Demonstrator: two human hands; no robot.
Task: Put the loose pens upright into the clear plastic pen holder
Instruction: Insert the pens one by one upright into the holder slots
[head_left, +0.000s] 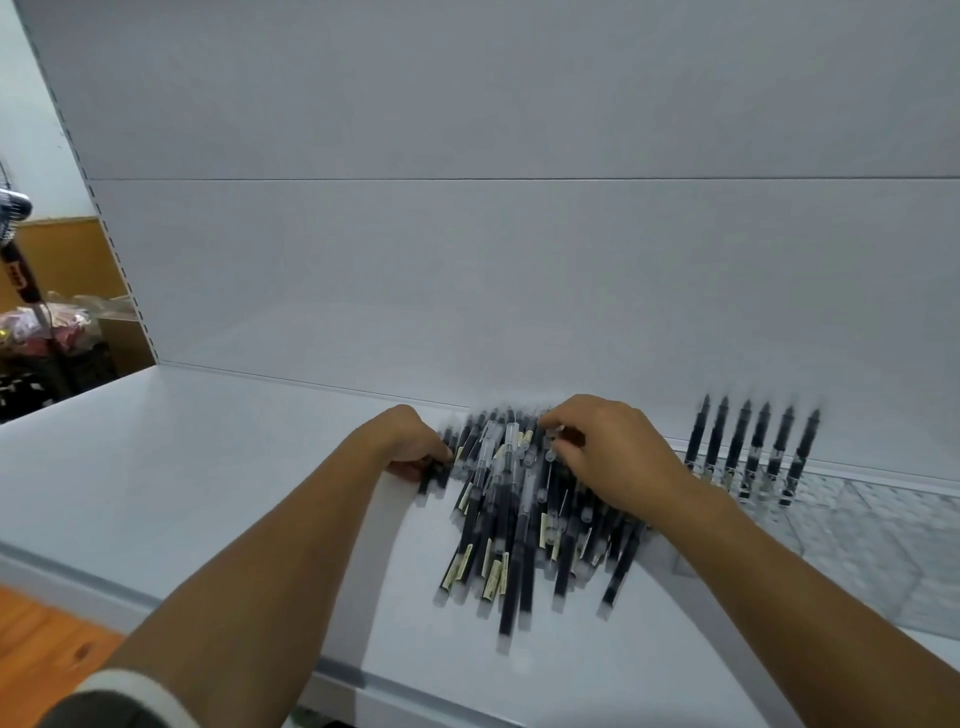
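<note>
A heap of loose black pens (511, 525) with clear caps lies on the white shelf (208, 467). My left hand (413, 441) rests at the heap's left edge, fingers curled around a few pens there. My right hand (608, 452) lies on the heap's upper right, fingertips pinching pens near the back. To the right stands the clear plastic pen holder (857, 540), a gridded tray, with several black pens (753, 447) upright in its back row. The picture is blurred by motion.
The shelf's white back panel (519, 260) rises right behind the pens. The shelf's front edge (337, 670) runs along the bottom. Beyond the left end sit a fan, bags and dark crates (47, 343); a wooden floor (47, 654) shows below.
</note>
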